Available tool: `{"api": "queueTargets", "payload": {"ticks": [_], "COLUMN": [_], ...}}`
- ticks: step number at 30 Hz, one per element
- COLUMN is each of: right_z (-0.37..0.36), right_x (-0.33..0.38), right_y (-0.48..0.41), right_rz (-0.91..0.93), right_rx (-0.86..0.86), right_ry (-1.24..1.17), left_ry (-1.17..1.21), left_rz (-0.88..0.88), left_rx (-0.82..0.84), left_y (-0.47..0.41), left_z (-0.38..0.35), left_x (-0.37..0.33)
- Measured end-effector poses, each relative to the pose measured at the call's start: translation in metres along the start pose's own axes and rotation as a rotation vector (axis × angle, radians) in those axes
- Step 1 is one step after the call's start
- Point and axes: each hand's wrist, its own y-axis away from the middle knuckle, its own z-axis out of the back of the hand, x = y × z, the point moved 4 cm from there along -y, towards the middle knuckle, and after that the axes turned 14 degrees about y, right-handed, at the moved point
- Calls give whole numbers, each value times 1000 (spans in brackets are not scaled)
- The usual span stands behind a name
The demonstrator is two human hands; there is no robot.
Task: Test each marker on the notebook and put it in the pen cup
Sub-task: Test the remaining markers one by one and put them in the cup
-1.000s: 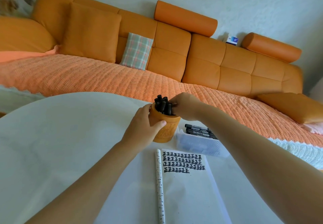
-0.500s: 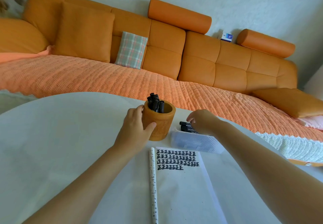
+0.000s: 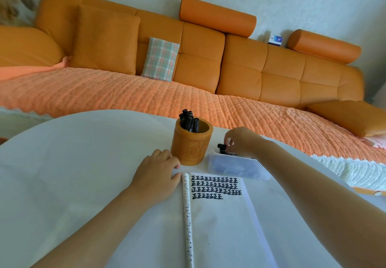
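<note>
An orange-brown pen cup (image 3: 191, 144) stands on the white table and holds several black markers (image 3: 189, 121). Right of it sits a clear plastic box (image 3: 236, 166) with more black markers (image 3: 221, 146). My right hand (image 3: 240, 141) reaches into the box, its fingers curled round one marker there. My left hand (image 3: 156, 173) lies flat on the table just left of the cup and the notebook, holding nothing. The open notebook (image 3: 217, 215) lies in front of the cup, with rows of black test marks at the top of its page.
The round white table (image 3: 73, 173) stretches wide to the left. Behind it runs an orange sofa (image 3: 229, 69) with a checked cushion (image 3: 160, 58) and an orange knitted throw.
My left hand has let go of the cup and dropped flat onto the table. My right hand left the cup's markers, moved to the plastic box and closed on a marker.
</note>
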Motion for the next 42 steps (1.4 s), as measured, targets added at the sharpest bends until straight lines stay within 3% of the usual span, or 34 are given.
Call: {"api": "queueTargets", "payload": {"ticks": [8,10,15,24,30,32,34,38,42], "right_z": [55,56,26,-2,-22,-27,-30,-22,-15], "right_x": [4,6,18,16,27,27,25,35,48], "right_y": [77,99,129,156,151,150,149,154,155], "right_rz": [-24,-38,-129,-103,-67,-91,-91,124,266], "right_rx": [-632,-713,-472,-484,-166,-148,-252,-429,-400], "right_ry": [-572,-780,-1295,-1569,-1830,-1711,-1300,-621,-489], "left_ry": [164,219,302,366,330,310,309,304,301], "left_rz": [26,20,-66,-181,-201,-203,-209,-252,-294], "left_rx": [-85,-103,-126,-116,-40,-25,-18,-1,6], "left_y": [-2,-1,6,15,14,14,14,17,18], "left_z": [17,20,24,20,13,12,11,9,6], "left_x": [-17,-23,-42,-72,-77,-76,-76,-81,-89]}}
